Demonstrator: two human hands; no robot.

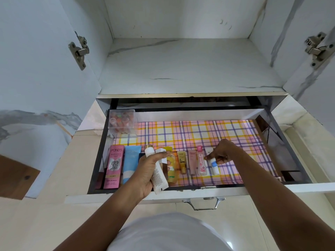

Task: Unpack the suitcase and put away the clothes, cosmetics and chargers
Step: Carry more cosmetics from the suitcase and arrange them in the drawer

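Reaching into the pulled-out drawer (184, 115), the person works over a row of cosmetics laid on its checked liner (208, 134). The left hand (145, 171) grips two white tubes: its fingers curl round the longer white tube (159, 176), which slants down over the drawer's front edge, with a second white-capped tube (149, 151) held beside it. The right hand (223, 153) hovers over the right end of the row and pinches a small white tube with a blue label (213, 165) between thumb and fingers; whether that tube already rests on the liner cannot be told.

Along the front of the drawer, from the left, lie a pink Pond's BB cream box (113, 165), a light blue tube (131, 160), a yellow bottle (171, 171) partly hidden behind the left hand's tubes, a small gold tube (182, 162), a pale pink tube (191, 163) and a clear pink-capped Gulabari bottle (201, 163), just beside the right hand's tube. A clear plastic box (122, 121) of small orange and red items stands in the back left corner. The liner to the right of the row lies bare.

Above the drawer sits a marble-patterned shelf (190, 69), with cabinet doors open to either side, each bearing a metal hinge (79, 51). A metal handle (204, 203) hangs on the drawer front.
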